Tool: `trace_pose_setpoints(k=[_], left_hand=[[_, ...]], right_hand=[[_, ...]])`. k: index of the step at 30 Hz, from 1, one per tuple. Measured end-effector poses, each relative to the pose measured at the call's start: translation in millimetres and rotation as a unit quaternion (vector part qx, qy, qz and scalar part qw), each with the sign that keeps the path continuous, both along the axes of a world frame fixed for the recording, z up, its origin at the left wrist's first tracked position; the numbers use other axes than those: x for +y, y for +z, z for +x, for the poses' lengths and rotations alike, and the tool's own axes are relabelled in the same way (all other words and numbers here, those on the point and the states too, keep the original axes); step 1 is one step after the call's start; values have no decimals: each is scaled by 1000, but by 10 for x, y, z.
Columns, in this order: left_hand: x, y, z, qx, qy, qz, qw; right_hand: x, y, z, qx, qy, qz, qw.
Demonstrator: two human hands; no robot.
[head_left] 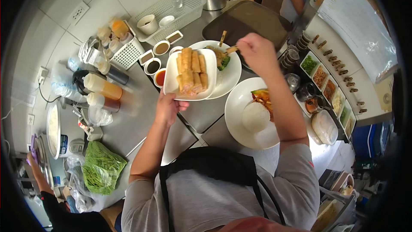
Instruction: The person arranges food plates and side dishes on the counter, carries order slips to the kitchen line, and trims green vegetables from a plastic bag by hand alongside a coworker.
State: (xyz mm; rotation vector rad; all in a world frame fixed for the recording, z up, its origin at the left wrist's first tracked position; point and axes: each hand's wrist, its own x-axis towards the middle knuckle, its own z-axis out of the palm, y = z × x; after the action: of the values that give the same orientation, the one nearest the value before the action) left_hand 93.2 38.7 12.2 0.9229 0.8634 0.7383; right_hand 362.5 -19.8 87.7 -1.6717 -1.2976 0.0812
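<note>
My left hand (170, 108) grips the near edge of a white square dish (210, 87) stacked with golden fried rolls (192, 69). The dish is held over the left side of a white plate (234, 77) with greens and other food on it. My right hand (256, 53) is closed at that plate's right side, pinching a wooden clothespin (232, 50). Another clothespin (222, 38) stands at the plate's far rim. Nearer my body, under my right forearm, a large white plate (235, 125) holds a rice mound (256, 117) and a reddish vegetable dish (262, 99).
Sauce cups (161, 47) sit left of the dish. Squeeze bottles (102, 85) and bagged green beans (102, 167) are farther left. A brown tray (249, 19) and a pot of green fruit (213, 1) lie behind. Ingredient containers (319, 75) line the right. Other people stand nearby.
</note>
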Motion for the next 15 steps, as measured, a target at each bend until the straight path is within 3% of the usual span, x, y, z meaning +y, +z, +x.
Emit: trace_pose_setpoints(k=[5, 8, 9, 10, 12, 15], left_hand=[[-69, 81, 270, 11, -24, 9, 1000], [-12, 45, 376, 16, -32, -3, 999], [33, 8, 411, 8, -47, 2, 999], [66, 5, 466, 11, -52, 7, 999], [104, 32, 612, 18, -61, 17, 998], [229, 80, 931, 45, -110, 37, 992]], right_hand=[[234, -258, -52, -64, -25, -83, 994], [149, -608, 52, 81, -25, -116, 990], [35, -513, -27, 245, 24, -213, 946], [-98, -424, -121, 399, 72, -298, 864], [-219, -553, -201, 467, 169, -298, 815], [-136, -669, -135, 535, 113, -227, 806]])
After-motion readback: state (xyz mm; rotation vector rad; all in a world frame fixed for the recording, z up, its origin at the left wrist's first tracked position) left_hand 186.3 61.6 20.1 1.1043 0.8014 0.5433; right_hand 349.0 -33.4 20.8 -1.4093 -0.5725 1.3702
